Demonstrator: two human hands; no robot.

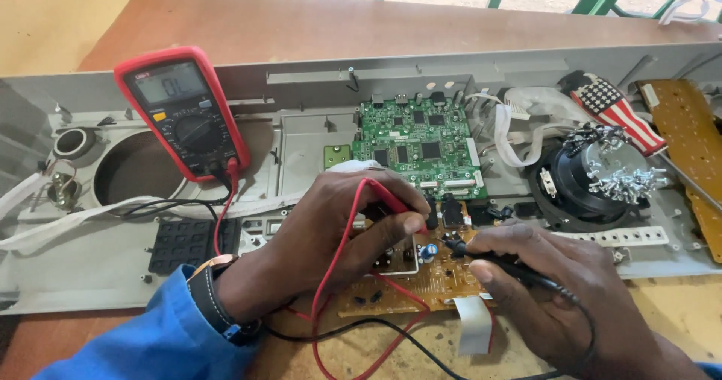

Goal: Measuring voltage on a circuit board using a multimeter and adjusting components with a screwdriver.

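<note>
My left hand point(331, 233) pinches a red test probe point(397, 202) with its tip down on a tan circuit board point(421, 278). My right hand point(556, 290) grips a black test probe point(511, 269), its tip touching the same board near a blue capacitor point(429, 251). Red and black leads point(338, 275) run back to a red-cased multimeter point(183, 113) propped at the left on a grey plastic chassis point(301, 135). A green circuit board point(418, 144) lies just behind the tan one.
A black speaker point(583, 192) holding a pile of screws sits at the right, beside white ribbon cables point(511, 128), a striped cloth point(618, 109) and a brown board point(688, 143). A black rubber keypad point(188, 242) lies at the left. The wooden table point(361, 26) extends behind.
</note>
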